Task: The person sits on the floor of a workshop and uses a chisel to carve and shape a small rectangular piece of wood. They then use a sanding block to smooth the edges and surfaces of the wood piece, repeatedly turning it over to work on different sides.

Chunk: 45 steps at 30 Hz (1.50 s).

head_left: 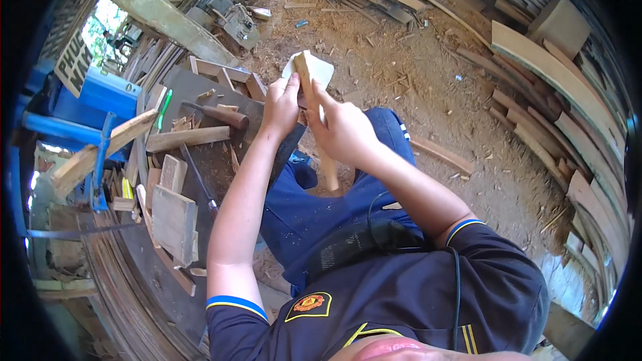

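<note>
Over my lap, both hands grip a long, narrow piece of wood (328,170), its far end pointing away from me and its lower end between my knees. My left hand (281,107) is closed near the far end, thumb along the wood's left side. Lower down, my right hand (344,130) wraps the wood from the right. A pale, stiff-looking sheet (322,72) lies behind the far end, against the fingers. Which fingers hold the sheet is hidden.
To my left, a dark bench (177,83) carries wood blocks (174,220), a tool with a wooden handle (227,117), a long metal blade (194,170) and a green stick-like item (164,108). Beyond stands a blue metal frame (103,154). Boards (562,73) are stacked right; shavings litter the floor.
</note>
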Each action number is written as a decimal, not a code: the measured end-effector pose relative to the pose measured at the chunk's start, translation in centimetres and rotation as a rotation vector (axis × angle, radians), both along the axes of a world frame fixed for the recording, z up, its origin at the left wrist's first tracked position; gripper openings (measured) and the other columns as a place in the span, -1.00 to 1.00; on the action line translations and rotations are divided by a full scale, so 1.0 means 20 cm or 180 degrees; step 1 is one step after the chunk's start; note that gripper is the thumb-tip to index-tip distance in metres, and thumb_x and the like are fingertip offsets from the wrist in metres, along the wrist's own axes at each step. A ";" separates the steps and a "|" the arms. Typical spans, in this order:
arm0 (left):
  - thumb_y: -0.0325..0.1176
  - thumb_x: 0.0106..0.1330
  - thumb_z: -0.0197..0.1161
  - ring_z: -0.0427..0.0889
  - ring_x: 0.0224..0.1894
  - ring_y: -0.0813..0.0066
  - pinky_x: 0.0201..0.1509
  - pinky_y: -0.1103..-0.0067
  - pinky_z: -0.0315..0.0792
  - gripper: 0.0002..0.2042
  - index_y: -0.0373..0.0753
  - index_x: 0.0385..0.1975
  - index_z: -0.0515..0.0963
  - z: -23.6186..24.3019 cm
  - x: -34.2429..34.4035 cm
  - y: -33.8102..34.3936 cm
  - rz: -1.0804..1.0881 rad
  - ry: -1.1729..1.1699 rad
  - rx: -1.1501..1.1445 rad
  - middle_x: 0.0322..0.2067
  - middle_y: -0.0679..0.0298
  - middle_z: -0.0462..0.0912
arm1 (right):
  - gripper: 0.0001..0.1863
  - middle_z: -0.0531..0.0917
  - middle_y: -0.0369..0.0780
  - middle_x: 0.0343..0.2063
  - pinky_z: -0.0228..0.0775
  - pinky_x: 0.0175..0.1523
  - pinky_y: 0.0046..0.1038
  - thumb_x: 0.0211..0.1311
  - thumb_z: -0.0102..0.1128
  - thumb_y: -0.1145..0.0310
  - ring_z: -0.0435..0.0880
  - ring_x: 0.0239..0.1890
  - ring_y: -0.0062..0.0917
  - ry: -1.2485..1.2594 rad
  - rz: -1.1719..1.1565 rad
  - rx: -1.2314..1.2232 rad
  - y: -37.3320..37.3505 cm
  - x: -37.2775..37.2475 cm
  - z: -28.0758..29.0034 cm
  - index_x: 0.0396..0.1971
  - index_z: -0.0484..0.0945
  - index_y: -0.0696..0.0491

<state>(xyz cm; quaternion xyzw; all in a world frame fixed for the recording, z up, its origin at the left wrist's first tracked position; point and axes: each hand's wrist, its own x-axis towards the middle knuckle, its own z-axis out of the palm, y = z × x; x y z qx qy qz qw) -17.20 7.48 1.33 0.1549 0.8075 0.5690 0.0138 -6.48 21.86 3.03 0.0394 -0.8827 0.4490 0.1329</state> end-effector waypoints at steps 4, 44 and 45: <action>-0.19 0.58 -0.04 0.62 -0.39 0.48 -0.30 0.41 0.46 -0.57 -0.46 -0.31 0.60 0.05 0.04 0.01 -0.0417 0.0167 -0.0602 -0.48 0.13 0.68 | -0.45 0.63 0.09 -0.62 0.52 -0.39 0.00 0.32 0.10 0.26 0.66 -0.55 0.06 0.0407 -0.0300 -0.0436 0.06 -0.21 -0.04 0.27 0.37 0.15; -0.13 0.60 -0.06 0.61 -0.39 0.56 -0.28 0.46 0.48 -0.54 -0.48 -0.16 0.60 0.06 0.06 0.02 -0.0543 0.0386 -0.0811 -0.48 0.15 0.69 | -0.41 0.66 0.08 -0.57 0.57 -0.32 -0.02 0.31 0.04 0.23 0.70 -0.48 0.01 -0.0144 -0.0438 -0.0628 0.00 -0.12 -0.05 0.20 0.26 0.32; -0.15 0.60 -0.07 0.61 -0.37 0.57 -0.26 0.48 0.48 -0.55 -0.48 -0.14 0.60 0.08 0.05 0.06 -0.0648 0.0436 -0.1232 -0.44 0.16 0.70 | -0.42 0.66 0.13 -0.54 0.57 -0.29 -0.01 0.34 0.02 0.22 0.70 -0.46 0.04 -0.0203 -0.0476 -0.0796 0.07 -0.21 -0.08 0.20 0.26 0.34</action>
